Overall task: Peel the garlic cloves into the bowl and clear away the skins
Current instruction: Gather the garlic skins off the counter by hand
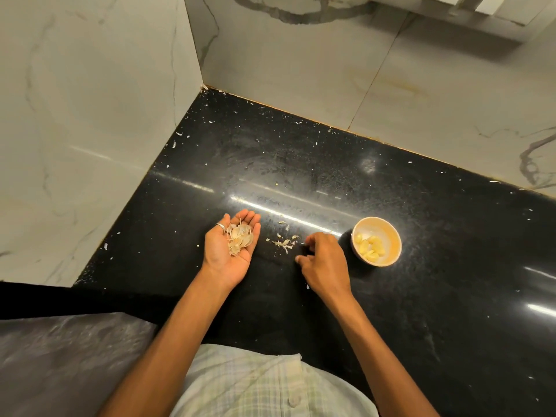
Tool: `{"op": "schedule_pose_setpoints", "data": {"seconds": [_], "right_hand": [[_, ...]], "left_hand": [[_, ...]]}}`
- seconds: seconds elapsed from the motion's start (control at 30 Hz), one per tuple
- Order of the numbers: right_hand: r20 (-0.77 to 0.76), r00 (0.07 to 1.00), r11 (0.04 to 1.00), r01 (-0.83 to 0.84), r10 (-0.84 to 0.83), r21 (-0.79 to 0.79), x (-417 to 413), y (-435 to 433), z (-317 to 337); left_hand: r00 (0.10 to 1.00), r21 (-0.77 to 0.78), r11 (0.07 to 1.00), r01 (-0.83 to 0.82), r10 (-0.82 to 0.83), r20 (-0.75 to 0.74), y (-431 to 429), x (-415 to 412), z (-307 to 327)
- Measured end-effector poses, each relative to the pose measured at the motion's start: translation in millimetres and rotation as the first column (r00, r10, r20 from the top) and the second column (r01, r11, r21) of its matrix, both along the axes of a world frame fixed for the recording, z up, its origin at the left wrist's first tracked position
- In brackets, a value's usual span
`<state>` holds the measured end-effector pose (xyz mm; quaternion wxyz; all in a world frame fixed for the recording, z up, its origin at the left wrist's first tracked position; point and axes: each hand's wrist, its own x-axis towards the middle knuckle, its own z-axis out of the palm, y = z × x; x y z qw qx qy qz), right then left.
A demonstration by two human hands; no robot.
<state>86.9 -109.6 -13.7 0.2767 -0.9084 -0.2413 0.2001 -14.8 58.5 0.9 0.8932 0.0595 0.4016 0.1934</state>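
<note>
Checked shirt (270, 386): nearest, at the desk's (421, 311) near edge. Garlic skins (239, 236): heap cupped in left grip (231, 251), palm up, fingers straight, seemingly serving as a collecting tray. Loose skins (282, 242): on desk between the grips, likely awaiting pickup. Right grip (323, 260): fingers curled down beside them; whether it pinches anything cannot be told. Peeled cloves (370, 248): in bowl (394, 236), just right of it.

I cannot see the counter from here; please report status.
Left hand open, palm up, carrying garlic skins. Right hand curled beside loose skins, grip unclear. Peeled cloves in bowl.
</note>
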Motion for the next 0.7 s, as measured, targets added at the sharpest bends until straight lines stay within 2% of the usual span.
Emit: {"op": "schedule_pose_setpoints", "data": {"seconds": [0.07, 0.27, 0.4, 0.47, 0.57, 0.7], "right_hand": [[0.007, 1.0, 1.0, -0.02, 0.02, -0.022, -9.2, -1.6, -5.3], [0.048, 0.996, 0.994, -0.08, 0.077, 0.074, -16.7, 39.7, -7.2], [0.076, 0.996, 0.987, -0.049, 0.038, 0.154, 4.0, 40.6, -3.8], [0.137, 0.988, 0.987, -0.092, 0.074, 0.131, 13.6, 38.5, -5.7], [0.232, 0.947, 0.97, -0.24, 0.224, 0.044, 18.5, 42.1, -13.0], [0.3, 0.901, 0.946, -0.323, 0.313, -0.016, -3.8, 43.6, -14.9]], "left_hand": [[1.0, -0.002, 1.0, -0.018, 0.018, 0.002, 2.7, -3.5, -0.1], [1.0, 0.014, 1.0, -0.018, 0.018, -0.016, 3.6, -4.6, 2.2], [1.0, 0.024, 1.0, -0.011, 0.011, -0.025, 4.9, -4.6, 5.3], [0.999, 0.023, 1.0, -0.016, 0.017, -0.029, 6.0, -5.6, 5.5], [0.999, 0.023, 0.999, -0.022, 0.023, -0.035, 6.4, -5.1, 5.2], [0.999, 0.023, 1.0, -0.015, 0.016, -0.036, 5.0, -3.2, 4.9]]}}
